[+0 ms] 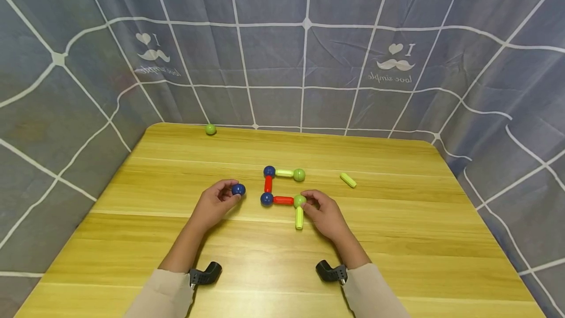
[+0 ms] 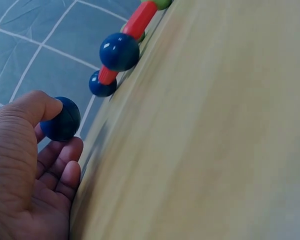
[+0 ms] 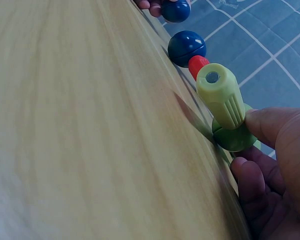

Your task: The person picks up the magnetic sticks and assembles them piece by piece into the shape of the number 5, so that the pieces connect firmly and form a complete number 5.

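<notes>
My left hand (image 1: 215,205) pinches a loose dark blue ball (image 1: 238,189) between thumb and fingers, left of a joined ball-and-rod shape. That shape has two blue balls linked by an upright red rod (image 1: 268,184). From the upper blue ball (image 1: 269,171) a yellow-green rod (image 1: 284,173) runs to a green ball (image 1: 299,174). A second red rod (image 1: 283,200) joins the lower blue ball (image 1: 267,199) to another green ball (image 1: 300,201), which my right hand (image 1: 325,214) grips. A yellow-green rod (image 3: 221,97) sticks out of that ball toward me, its free end showing a grey metal disc.
A loose yellow-green rod (image 1: 348,180) lies right of the joined shape. Near the table's far left edge sits a single green ball (image 1: 211,129). The wooden table (image 1: 397,239) is bordered by a grey curtain (image 1: 273,58) with white lines.
</notes>
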Demonstrator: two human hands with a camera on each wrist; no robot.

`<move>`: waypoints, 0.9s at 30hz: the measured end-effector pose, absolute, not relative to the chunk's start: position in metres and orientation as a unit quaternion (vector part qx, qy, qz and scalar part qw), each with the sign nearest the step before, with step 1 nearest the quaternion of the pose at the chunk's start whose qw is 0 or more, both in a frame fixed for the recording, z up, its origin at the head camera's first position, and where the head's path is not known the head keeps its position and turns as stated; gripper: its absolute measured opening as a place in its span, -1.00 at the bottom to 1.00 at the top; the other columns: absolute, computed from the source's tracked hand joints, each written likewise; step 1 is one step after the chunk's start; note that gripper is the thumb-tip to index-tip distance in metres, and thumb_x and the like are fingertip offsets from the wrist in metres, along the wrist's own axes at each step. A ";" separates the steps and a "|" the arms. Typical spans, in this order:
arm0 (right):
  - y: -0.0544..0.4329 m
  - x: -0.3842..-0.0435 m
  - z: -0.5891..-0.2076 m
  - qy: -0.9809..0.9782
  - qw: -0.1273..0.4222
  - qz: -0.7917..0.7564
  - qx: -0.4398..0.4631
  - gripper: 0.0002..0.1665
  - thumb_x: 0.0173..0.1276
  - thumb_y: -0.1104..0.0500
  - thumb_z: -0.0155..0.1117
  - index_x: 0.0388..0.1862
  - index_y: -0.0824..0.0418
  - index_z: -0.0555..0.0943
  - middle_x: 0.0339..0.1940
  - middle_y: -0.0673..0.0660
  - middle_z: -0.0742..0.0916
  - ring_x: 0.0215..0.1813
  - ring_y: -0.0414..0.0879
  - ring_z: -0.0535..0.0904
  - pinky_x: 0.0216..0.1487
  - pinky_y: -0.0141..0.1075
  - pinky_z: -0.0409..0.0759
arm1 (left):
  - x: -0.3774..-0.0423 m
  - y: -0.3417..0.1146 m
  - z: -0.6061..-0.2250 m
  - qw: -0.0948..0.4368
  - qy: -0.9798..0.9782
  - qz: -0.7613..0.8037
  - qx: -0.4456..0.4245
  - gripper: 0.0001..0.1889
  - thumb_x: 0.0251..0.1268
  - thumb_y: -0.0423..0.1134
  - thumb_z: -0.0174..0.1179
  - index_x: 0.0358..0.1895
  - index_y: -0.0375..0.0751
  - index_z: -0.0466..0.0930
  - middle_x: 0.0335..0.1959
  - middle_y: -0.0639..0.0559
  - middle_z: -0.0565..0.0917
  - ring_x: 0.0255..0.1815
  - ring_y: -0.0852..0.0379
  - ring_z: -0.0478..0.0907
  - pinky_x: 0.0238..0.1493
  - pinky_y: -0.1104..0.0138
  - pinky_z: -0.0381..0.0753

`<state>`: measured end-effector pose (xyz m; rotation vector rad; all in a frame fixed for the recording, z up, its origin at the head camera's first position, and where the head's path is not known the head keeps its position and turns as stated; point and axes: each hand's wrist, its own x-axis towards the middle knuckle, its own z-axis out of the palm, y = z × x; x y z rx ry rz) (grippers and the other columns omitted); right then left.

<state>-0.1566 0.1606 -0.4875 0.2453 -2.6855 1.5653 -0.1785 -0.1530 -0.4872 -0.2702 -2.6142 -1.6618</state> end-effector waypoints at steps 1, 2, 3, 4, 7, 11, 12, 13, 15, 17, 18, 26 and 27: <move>0.161 -0.157 -0.487 -0.861 0.012 0.502 0.079 -0.71 0.41 0.25 0.28 0.09 0.16 0.65 -0.16 0.00 0.68 -0.09 -0.10 0.55 0.01 -0.12 0.52 | -0.177 -0.152 -0.487 0.016 -0.841 -0.534 -0.087 -0.62 0.31 -0.31 0.31 0.16 -0.33 0.57 -0.18 -0.10 0.62 -0.21 0.05 0.50 -0.21 0.41 0.53; 0.161 -0.157 -0.488 -0.861 0.012 0.502 0.079 -0.71 0.41 0.24 0.28 0.09 0.16 0.65 -0.16 0.00 0.68 -0.09 -0.10 0.55 0.01 -0.12 0.52 | -0.175 -0.151 -0.486 0.015 -0.842 -0.532 -0.086 -0.62 0.30 -0.31 0.32 0.15 -0.32 0.57 -0.19 -0.10 0.62 -0.21 0.05 0.50 -0.21 0.41 0.53; 0.161 -0.157 -0.487 -0.861 0.012 0.502 0.079 -0.71 0.41 0.24 0.29 0.09 0.16 0.65 -0.16 0.01 0.68 -0.09 -0.10 0.55 0.01 -0.12 0.52 | -0.173 -0.150 -0.486 0.015 -0.843 -0.532 -0.084 -0.62 0.29 -0.32 0.32 0.15 -0.31 0.57 -0.19 -0.09 0.63 -0.22 0.05 0.50 -0.21 0.41 0.53; 0.161 -0.157 -0.488 -0.861 0.011 0.503 0.079 -0.71 0.40 0.24 0.29 0.09 0.15 0.65 -0.17 0.00 0.68 -0.09 -0.10 0.55 0.01 -0.12 0.52 | -0.172 -0.149 -0.486 0.016 -0.843 -0.531 -0.083 -0.63 0.28 -0.33 0.32 0.14 -0.30 0.58 -0.20 -0.09 0.62 -0.22 0.05 0.50 -0.21 0.40 0.53; 0.161 -0.157 -0.488 -0.860 0.010 0.504 0.079 -0.71 0.40 0.24 0.29 0.09 0.15 0.65 -0.17 0.00 0.68 -0.09 -0.10 0.55 0.01 -0.12 0.52 | -0.166 -0.146 -0.486 0.015 -0.842 -0.533 -0.081 -0.64 0.26 -0.35 0.33 0.12 -0.28 0.59 -0.22 -0.07 0.63 -0.23 0.05 0.51 -0.21 0.40 0.54; 0.161 -0.156 -0.488 -0.859 0.009 0.506 0.078 -0.71 0.40 0.24 0.29 0.09 0.16 0.65 -0.16 0.01 0.68 -0.09 -0.09 0.56 0.02 -0.11 0.52 | -0.158 -0.142 -0.486 0.018 -0.837 -0.539 -0.096 -0.65 0.24 -0.38 0.34 0.10 -0.30 0.60 -0.22 -0.06 0.64 -0.23 0.06 0.52 -0.20 0.41 0.56; 0.161 -0.156 -0.488 -0.859 0.009 0.507 0.078 -0.71 0.40 0.24 0.29 0.09 0.16 0.65 -0.16 0.01 0.68 -0.09 -0.09 0.55 0.02 -0.11 0.52 | -0.156 -0.141 -0.486 0.019 -0.835 -0.541 -0.101 -0.65 0.23 -0.39 0.34 0.09 -0.31 0.60 -0.22 -0.06 0.64 -0.23 0.06 0.52 -0.20 0.41 0.56; 0.161 -0.157 -0.488 -0.859 0.008 0.507 0.078 -0.71 0.40 0.24 0.29 0.09 0.16 0.65 -0.16 0.01 0.68 -0.09 -0.09 0.55 0.02 -0.11 0.52 | -0.154 -0.140 -0.487 0.019 -0.833 -0.543 -0.104 -0.65 0.22 -0.40 0.35 0.08 -0.31 0.60 -0.23 -0.06 0.64 -0.22 0.06 0.52 -0.19 0.41 0.56; 0.161 -0.157 -0.488 -0.858 0.007 0.507 0.078 -0.71 0.40 0.24 0.29 0.09 0.15 0.65 -0.17 0.01 0.68 -0.09 -0.09 0.55 0.01 -0.12 0.52 | -0.151 -0.139 -0.487 0.022 -0.831 -0.545 -0.110 -0.66 0.21 -0.42 0.35 0.07 -0.31 0.61 -0.22 -0.06 0.64 -0.22 0.07 0.52 -0.18 0.41 0.56; 0.161 -0.157 -0.488 -0.859 0.008 0.505 0.079 -0.71 0.41 0.24 0.29 0.09 0.15 0.65 -0.17 0.01 0.68 -0.09 -0.09 0.55 0.00 -0.12 0.52 | -0.150 -0.137 -0.487 0.024 -0.828 -0.548 -0.114 -0.66 0.21 -0.42 0.35 0.07 -0.31 0.61 -0.21 -0.06 0.65 -0.20 0.07 0.53 -0.16 0.38 0.56; 0.161 -0.157 -0.488 -0.860 0.008 0.505 0.079 -0.71 0.40 0.24 0.29 0.09 0.15 0.65 -0.17 0.01 0.68 -0.09 -0.09 0.55 0.00 -0.12 0.52 | -0.149 -0.136 -0.487 0.025 -0.828 -0.548 -0.113 -0.66 0.21 -0.42 0.35 0.06 -0.31 0.61 -0.21 -0.06 0.65 -0.20 0.06 0.53 -0.15 0.37 0.56; 0.160 -0.157 -0.487 -0.862 0.009 0.501 0.076 -0.70 0.40 0.24 0.29 0.09 0.16 0.65 -0.18 0.01 0.68 -0.09 -0.09 0.55 0.00 -0.13 0.52 | -0.146 -0.128 -0.486 0.019 -0.834 -0.541 -0.106 -0.66 0.19 -0.39 0.37 0.05 -0.27 0.63 -0.20 0.00 0.66 -0.19 0.08 0.54 -0.15 0.35 0.56; 0.160 -0.157 -0.487 -0.862 0.009 0.501 0.075 -0.70 0.40 0.24 0.29 0.09 0.16 0.65 -0.18 0.01 0.68 -0.09 -0.09 0.55 0.00 -0.13 0.52 | -0.145 -0.127 -0.486 0.018 -0.834 -0.540 -0.110 -0.66 0.18 -0.39 0.37 0.05 -0.27 0.63 -0.21 0.01 0.66 -0.19 0.08 0.54 -0.15 0.34 0.56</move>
